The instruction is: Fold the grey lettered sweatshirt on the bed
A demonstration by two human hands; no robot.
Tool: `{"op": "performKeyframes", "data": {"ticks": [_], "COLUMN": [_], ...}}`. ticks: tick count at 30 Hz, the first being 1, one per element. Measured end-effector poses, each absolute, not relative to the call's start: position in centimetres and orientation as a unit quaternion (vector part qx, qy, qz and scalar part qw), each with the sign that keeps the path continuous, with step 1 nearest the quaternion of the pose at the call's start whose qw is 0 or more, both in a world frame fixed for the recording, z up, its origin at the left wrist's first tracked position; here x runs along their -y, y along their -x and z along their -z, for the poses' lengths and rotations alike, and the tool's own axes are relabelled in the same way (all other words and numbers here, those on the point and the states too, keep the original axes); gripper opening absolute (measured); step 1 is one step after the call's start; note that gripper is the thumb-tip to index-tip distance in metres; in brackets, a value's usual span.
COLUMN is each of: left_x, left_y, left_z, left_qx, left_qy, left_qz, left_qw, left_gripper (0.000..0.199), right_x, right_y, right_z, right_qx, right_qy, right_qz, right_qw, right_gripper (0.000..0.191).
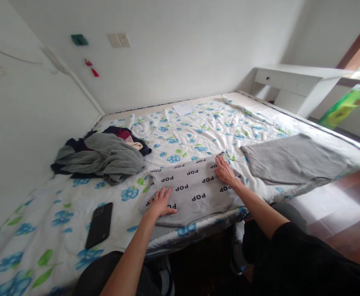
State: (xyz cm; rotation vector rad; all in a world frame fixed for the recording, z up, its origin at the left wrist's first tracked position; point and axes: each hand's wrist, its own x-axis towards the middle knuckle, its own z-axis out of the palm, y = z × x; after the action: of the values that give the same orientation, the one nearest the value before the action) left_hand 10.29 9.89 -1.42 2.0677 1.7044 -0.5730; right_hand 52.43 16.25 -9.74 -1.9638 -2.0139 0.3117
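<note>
A grey garment with black "POP" lettering [189, 193] lies spread on the bed near its front edge. My left hand [160, 202] rests on its left part, fingers spread. On its upper right part lies my right hand [225, 169], fingers stretched out and pressed to the cloth. Neither hand grips anything. To the right, a ribbed grey garment [291, 158] lies flat and folded. A heap of clothes [112, 154], grey knit over dark and red pieces, sits to the left. Below that heap is a black phone [100, 225].
The bed has a white sheet with blue flowers [174, 139]. A sheet of paper [182, 109] lies at its far side. A white desk [291, 84] stands at the back right, near a green bag-like object [346, 107]. Walls close off the left and back.
</note>
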Motion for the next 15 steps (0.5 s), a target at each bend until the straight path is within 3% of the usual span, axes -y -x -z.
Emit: {"op": "performKeyframes", "data": {"ticks": [5,11,15], "left_x": [-9.9,-9.9,-10.1], "left_y": [-10.5,-10.7,-10.8], "left_z": [1.4,1.0,1.2], "left_qx": [-0.612,-0.616,-0.62], "left_qy": [-0.736,-0.727,-0.723], "left_qz": [0.211,0.218,0.213], "left_qw": [0.201,0.213,0.219], "left_gripper": [0.131,0.133,0.133], "right_x": [-18.1,-19.8,-19.5], "right_y": [-53.7,-54.0,-53.0], "right_z": [10.9,11.7,10.9], "right_qx": [0.641,0.579,0.605], "right_qy": [0.742,0.79,0.772], "right_qz": [-0.162,-0.15,-0.077], "right_qw": [0.115,0.134,0.179], "right_gripper": [0.087,0.105,0.092]}}
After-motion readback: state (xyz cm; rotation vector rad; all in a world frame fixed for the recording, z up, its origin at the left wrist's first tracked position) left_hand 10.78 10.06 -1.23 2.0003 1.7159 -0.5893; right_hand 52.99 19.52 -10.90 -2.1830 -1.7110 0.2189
